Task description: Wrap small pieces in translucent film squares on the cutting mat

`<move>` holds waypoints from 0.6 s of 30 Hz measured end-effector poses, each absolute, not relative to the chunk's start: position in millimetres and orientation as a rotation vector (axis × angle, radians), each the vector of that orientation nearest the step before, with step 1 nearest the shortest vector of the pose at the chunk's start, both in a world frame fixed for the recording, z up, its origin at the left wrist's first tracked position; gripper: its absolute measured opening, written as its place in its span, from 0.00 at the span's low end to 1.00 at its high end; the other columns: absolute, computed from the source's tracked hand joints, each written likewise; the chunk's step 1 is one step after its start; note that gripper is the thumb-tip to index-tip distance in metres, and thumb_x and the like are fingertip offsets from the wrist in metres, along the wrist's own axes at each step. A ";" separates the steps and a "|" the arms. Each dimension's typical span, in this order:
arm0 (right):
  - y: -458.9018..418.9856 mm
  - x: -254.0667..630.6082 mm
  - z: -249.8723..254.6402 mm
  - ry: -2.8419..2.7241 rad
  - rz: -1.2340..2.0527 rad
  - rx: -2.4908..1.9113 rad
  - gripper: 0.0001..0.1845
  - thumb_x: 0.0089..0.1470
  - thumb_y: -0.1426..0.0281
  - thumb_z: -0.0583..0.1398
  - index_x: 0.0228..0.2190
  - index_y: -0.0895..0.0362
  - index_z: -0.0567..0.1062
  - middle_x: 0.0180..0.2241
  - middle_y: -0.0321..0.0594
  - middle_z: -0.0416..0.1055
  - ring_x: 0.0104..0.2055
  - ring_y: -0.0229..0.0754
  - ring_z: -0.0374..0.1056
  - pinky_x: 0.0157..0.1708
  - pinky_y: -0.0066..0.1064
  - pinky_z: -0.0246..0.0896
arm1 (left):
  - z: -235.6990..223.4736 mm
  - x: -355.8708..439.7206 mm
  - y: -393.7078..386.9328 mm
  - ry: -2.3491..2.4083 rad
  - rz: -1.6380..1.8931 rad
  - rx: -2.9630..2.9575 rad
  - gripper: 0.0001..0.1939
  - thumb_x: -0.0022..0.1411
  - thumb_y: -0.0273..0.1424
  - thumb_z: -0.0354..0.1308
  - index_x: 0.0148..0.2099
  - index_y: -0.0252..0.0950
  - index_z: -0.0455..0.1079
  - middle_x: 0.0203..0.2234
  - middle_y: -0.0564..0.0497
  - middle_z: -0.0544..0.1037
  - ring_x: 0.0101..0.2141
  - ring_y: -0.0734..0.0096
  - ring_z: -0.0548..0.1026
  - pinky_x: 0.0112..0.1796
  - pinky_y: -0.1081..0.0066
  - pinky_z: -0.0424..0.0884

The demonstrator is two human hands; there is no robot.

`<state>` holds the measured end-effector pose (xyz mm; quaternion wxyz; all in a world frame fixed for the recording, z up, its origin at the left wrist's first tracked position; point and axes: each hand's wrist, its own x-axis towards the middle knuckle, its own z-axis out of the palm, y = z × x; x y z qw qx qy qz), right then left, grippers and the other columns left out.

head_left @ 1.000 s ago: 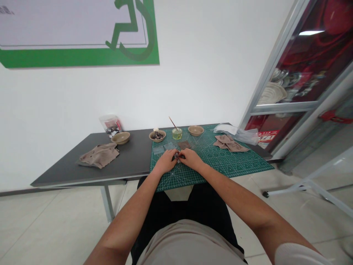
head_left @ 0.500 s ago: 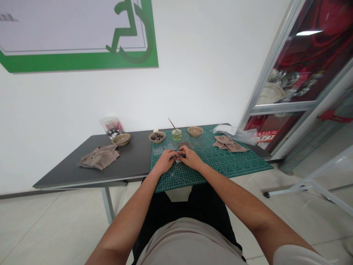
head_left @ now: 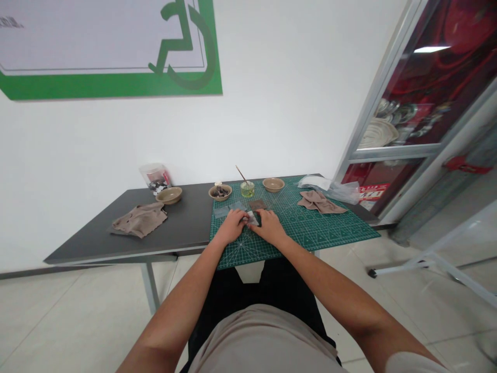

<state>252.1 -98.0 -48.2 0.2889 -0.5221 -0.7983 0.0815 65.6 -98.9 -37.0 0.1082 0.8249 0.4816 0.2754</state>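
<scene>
Over the green cutting mat, my left hand and my right hand are close together around a small whitish-grey piece, too small to identify. The fingers of my left hand are closed on its left side. My right thumb presses its right side, with the right fingers curved above and a gap between them and the thumb. Just behind the hands lie a flat brown square and thin grey-blue sheets, partly covered by my left fingers.
A glass jar of yellowish liquid holds a thin stick. Beside it stand a bowl of dark pieces and another bowl. Further left are a bowl, a clear tub and a brown cloth. Another cloth and plastic bags lie right.
My right hand's fingers have spread apart from the thumb, and more of the whitish piece shows between my hands. The bowls, jar and cloths stay in place; the view has shifted slightly.
</scene>
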 end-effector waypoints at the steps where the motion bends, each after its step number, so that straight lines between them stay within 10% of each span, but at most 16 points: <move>1: -97.5 251.7 -48.5 -2.117 0.224 -1.400 0.28 0.51 0.58 0.64 0.50 0.60 0.69 0.47 0.51 0.72 0.51 0.52 0.64 0.51 0.41 0.56 | -36.6 65.1 -99.1 1.443 0.843 2.403 0.10 0.62 0.25 0.53 0.44 0.37 0.72 0.40 0.47 0.74 0.43 0.61 0.69 0.49 0.59 0.64; 18: -68.8 242.6 -40.0 -2.012 0.475 -1.576 0.28 0.45 0.66 0.67 0.47 0.62 0.69 0.45 0.54 0.74 0.46 0.50 0.71 0.44 0.35 0.62 | -37.9 61.3 -99.3 1.545 1.062 2.002 0.10 0.58 0.32 0.60 0.42 0.37 0.68 0.27 0.55 0.70 0.30 0.71 0.70 0.35 0.70 0.65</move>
